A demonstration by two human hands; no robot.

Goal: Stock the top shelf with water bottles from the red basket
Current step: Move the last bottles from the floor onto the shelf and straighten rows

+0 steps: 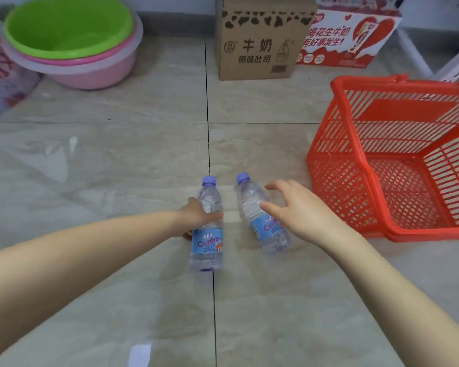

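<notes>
The left hand (196,218) grips the left water bottle (208,242) round its upper body, thumb laid across the clear plastic just above the blue label. The right hand (302,207) is spread wide, fingers straight and apart, reaching over the right water bottle (249,200) with one fingertip against its side but nothing curled round it. Both bottles have lilac caps pointing away from the person and sit side by side, near each other but apart, low over the floor (117,168) – glossy grey-beige stone-pattern tiles with dark grout lines, one of which runs under the left bottle. Whether the bottles rest on the tiles or are lifted off them cannot be told. To the right, close to the right hand, the red basket (339,186) lies tipped over, its lattice walls and inside showing. Further back along the wall stand a brown cardboard box (260,49) and, just beside it, a red-and-white printed carton (347,41). At the far left, a green basin (66,30) nests in a pink basin (96,72) – next to them is a printed plastic bag (0,70). White frame bars (411,51) show at the top right corner.
</notes>
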